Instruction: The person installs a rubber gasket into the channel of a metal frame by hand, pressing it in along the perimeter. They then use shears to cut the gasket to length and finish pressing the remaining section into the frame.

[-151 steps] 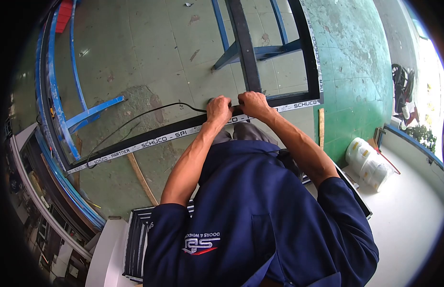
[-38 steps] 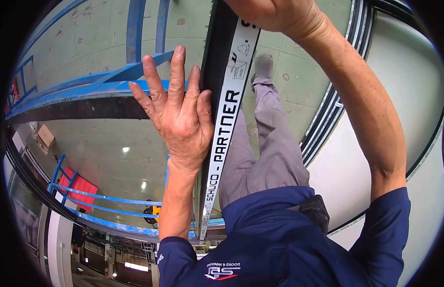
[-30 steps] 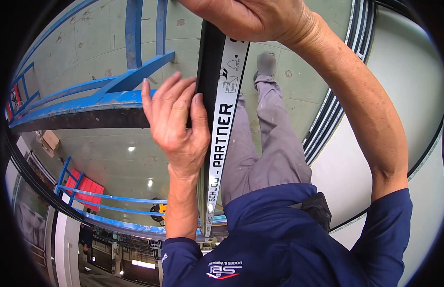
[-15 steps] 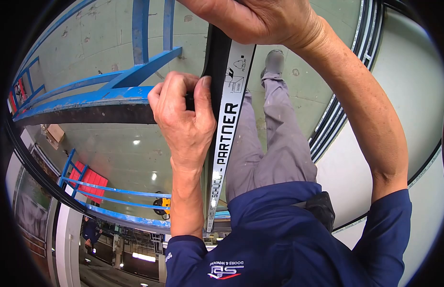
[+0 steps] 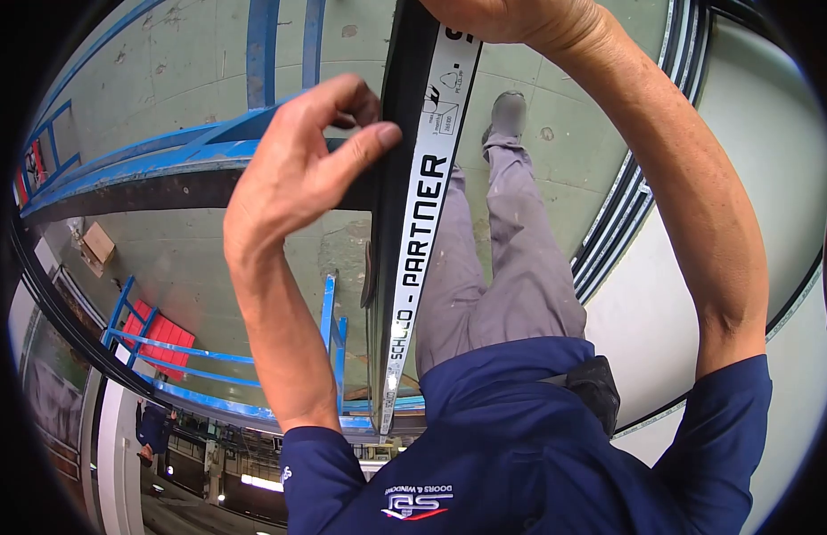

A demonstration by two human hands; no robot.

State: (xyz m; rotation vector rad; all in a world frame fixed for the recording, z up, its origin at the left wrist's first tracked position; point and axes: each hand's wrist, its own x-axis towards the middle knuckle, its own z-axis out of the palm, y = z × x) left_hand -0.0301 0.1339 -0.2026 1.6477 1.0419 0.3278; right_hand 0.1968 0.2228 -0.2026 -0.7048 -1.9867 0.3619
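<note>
Black frame [image 5: 406, 76] runs lengthwise through the head view, just beside the left hand [image 5: 293, 165], whose fingers curl loosely, thumb apart, its tip overlapping the black face; contact is unclear. The right hand [image 5: 511, 16], partly cropped, overlaps the frame's upper visible part, its grip hidden.

The left hand [image 5: 298, 169], its fingers at the frame's [image 5: 397, 178] inner edge a moment ago, has lifted and swung left of it. Blue stand legs [image 5: 328, 312] now show between the frame and the left forearm [image 5: 289, 339], which hides the yellow tool.
</note>
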